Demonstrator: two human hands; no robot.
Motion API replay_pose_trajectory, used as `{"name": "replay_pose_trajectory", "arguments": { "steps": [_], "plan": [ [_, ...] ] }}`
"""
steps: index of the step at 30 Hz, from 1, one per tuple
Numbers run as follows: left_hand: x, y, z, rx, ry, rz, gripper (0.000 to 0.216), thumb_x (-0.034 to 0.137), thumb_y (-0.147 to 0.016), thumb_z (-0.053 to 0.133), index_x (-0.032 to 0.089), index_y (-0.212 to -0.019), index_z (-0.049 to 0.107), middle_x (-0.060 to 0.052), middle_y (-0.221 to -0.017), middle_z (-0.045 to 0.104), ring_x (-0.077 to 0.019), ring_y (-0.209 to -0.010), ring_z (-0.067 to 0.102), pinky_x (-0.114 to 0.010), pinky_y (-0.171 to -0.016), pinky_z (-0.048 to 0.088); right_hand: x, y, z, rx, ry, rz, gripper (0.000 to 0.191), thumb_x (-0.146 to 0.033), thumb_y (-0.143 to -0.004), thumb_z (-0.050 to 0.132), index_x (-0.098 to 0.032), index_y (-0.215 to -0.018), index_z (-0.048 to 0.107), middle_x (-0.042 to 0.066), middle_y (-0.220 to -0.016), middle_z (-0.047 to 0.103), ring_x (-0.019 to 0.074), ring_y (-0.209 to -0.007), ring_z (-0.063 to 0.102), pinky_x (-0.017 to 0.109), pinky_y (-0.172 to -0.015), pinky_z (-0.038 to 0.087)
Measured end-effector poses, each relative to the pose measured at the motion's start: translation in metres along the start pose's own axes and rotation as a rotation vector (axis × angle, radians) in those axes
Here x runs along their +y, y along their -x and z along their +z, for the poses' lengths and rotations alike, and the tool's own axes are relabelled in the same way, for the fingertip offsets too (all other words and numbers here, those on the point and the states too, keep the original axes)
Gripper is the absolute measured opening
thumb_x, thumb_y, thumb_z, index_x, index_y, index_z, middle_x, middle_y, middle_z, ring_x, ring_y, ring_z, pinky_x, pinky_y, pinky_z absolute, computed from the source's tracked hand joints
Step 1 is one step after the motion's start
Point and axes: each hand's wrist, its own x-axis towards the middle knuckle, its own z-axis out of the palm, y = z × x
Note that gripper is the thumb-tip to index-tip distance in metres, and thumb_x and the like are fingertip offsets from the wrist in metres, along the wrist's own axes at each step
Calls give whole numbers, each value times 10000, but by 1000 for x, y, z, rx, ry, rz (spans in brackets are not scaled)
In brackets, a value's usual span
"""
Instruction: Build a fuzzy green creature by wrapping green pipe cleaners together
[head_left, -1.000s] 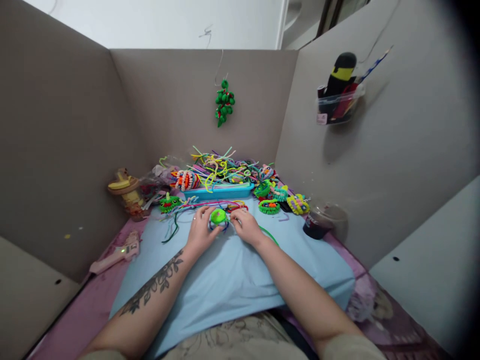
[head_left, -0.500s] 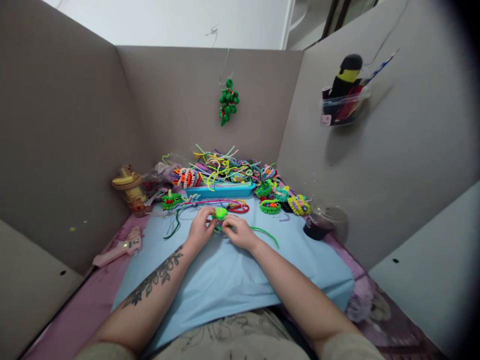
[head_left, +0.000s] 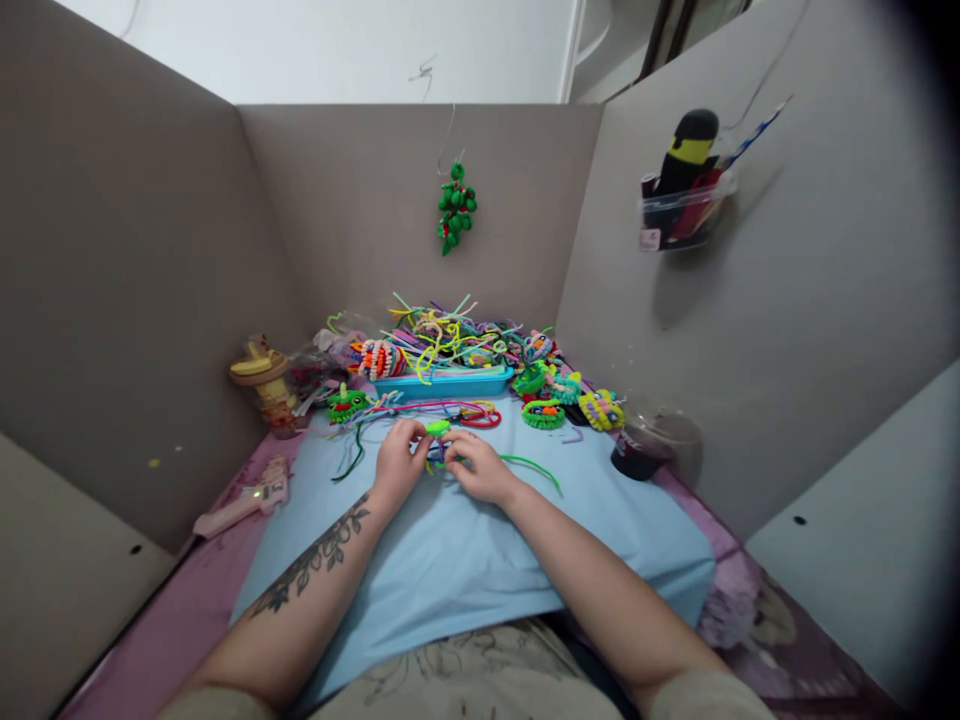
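Note:
Between my fingertips sits a small bright green pipe-cleaner piece [head_left: 438, 428], with purple and blue strands below it. My left hand [head_left: 400, 455] pinches it from the left side. From the right, my right hand [head_left: 478, 466] has its fingers closed at the piece's lower edge, on the strands. A long green pipe cleaner [head_left: 534, 463] trails out to the right over the light blue cloth [head_left: 480, 540]. Just beyond my hands lie red-handled scissors [head_left: 484, 415] and loose pipe cleaners [head_left: 358, 455].
A blue tray [head_left: 450, 384] heaped with pipe cleaners stands at the back. Finished pipe-cleaner figures [head_left: 543, 414] sit around it. A dark cup [head_left: 634, 455] is at right, a pink glue gun [head_left: 247, 500] and tan cup [head_left: 266, 385] at left. Grey panels [head_left: 420, 240] enclose the table.
The green piece has tipped between my fingers and now shows a flatter side. My hands stay in nearly the same place; the whole view has shifted slightly.

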Motion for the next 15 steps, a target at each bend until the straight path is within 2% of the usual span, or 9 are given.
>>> {"name": "replay_pose_trajectory", "arguments": {
  "steps": [4,7,9,15],
  "plan": [
    [2,2,1,-29,77,-66,93,255,-824,509,189,-872,552,-27,-796,599,-150,-718,571,-260,-615,463,2,0,1,-1,8,9,113,-82,-745,534,-185,-755,581,97,-1094,572,188,-1071,533,349,-941,410],
    [4,3,1,-26,161,-111,147,285,-817,528,196,-930,557,-34,-847,653,-165,-786,627,-292,-708,490,3,1,1,0,47,-10,116,-78,-749,535,-184,-763,580,94,-1111,564,194,-1077,525,354,-940,414],
    [4,3,1,-34,223,-139,186,285,-793,559,202,-959,550,-34,-872,674,-180,-834,650,-308,-757,495,4,2,1,-19,110,-48,114,-82,-757,536,-185,-774,583,89,-1117,565,200,-1063,521,357,-926,424],
    [2,3,4,-82,397,-225,299,256,-739,610,204,-1021,524,-46,-963,670,-199,-880,668,-314,-770,512,5,4,2,-67,348,-161,127,-105,-792,515,-194,-826,599,78,-1186,551,209,-1034,510,361,-883,456]
  ]
}}
